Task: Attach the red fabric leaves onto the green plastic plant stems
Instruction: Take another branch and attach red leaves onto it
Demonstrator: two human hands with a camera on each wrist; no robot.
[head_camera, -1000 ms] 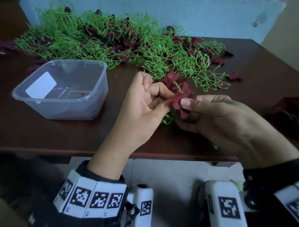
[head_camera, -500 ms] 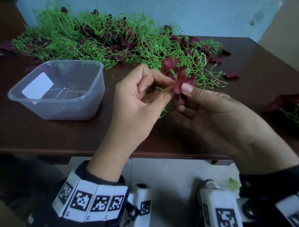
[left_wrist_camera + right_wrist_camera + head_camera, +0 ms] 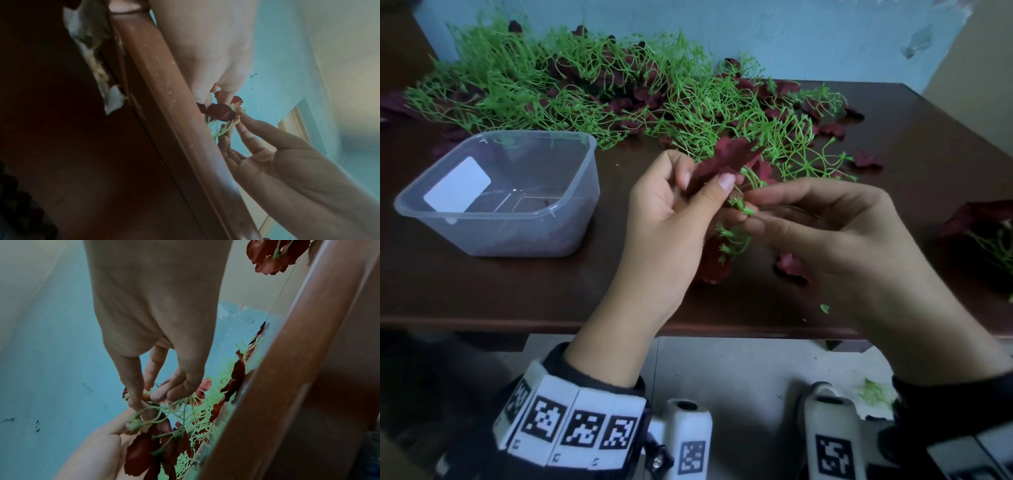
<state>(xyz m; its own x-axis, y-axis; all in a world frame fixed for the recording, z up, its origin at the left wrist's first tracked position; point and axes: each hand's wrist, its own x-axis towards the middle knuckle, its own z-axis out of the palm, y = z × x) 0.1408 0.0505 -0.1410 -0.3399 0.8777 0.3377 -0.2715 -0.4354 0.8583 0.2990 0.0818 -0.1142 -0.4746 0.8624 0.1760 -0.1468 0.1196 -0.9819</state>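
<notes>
Mid-frame, left hand pinches a red leaf while right hand pinches a bare stem: leaf not on yet, and the pile across the bench's top looks mostly unfinished.

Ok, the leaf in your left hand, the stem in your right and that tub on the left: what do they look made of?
Red leaf: looks like thin matte fabric; it stays flat and has a scalloped edge, pinched by the left hand.
Green stem: glossy, moulded-looking plastic with small star-shaped tips, held by the right hand.
Tub: translucent, slightly frosted plastic; the table shows through its walls.
</notes>
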